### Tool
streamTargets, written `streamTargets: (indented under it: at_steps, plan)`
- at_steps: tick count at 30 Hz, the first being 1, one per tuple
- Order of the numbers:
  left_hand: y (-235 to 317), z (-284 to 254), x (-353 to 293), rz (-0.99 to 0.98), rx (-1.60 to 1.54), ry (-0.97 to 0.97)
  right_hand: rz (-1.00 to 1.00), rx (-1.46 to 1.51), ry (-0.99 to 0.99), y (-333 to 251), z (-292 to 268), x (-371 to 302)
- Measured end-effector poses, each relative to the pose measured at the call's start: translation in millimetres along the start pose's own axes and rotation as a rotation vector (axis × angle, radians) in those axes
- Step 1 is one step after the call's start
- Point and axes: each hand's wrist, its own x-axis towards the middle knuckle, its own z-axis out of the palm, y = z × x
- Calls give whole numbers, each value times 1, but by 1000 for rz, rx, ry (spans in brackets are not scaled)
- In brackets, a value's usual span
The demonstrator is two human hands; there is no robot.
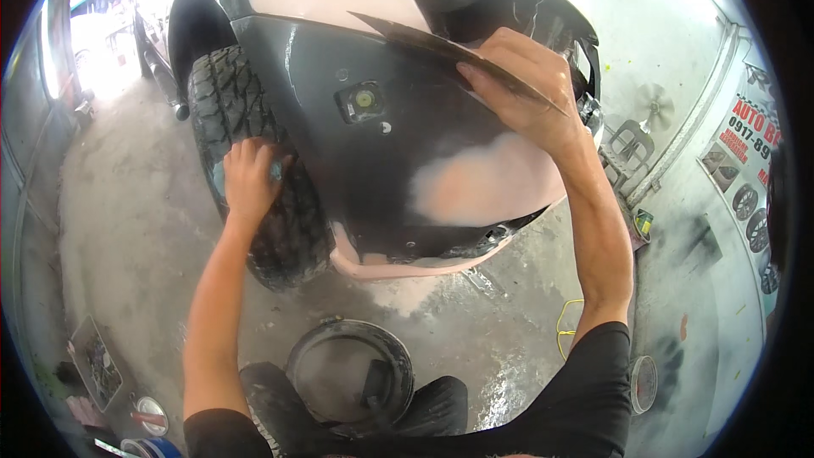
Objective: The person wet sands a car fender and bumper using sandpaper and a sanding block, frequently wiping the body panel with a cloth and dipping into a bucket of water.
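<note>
A dark grey car body panel [339, 170] with patches of pale pink and beige fills the middle. Above its upper part, my right hand [530, 89] pinches a thin, dark brown sheet of sandpaper [415, 38], seen nearly edge-on with its far end pointing left. My left hand [251, 178] rests on the black tire [280, 242] left of the panel. Its fingers are curled over a small blue-green piece [218, 179], mostly hidden, whose kind I cannot make out.
A black round basin [307, 365] holding murky water and a dark block [376, 383] stands between my legs. A tray [96, 363] and a can [151, 447] are at lower left. A fan [655, 108], a stool [629, 146] and a yellow cord [561, 331] are on the right.
</note>
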Motion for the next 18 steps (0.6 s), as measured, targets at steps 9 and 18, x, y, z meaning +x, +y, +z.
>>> streamTargets:
  at_steps: [9,18]
  plan:
    - [-3,4,-3,-5,12,3,173,114,-12,-5,-1,4]
    - [-9,1,-3,-3,11,-1,262,85,87,-20,-20,-1]
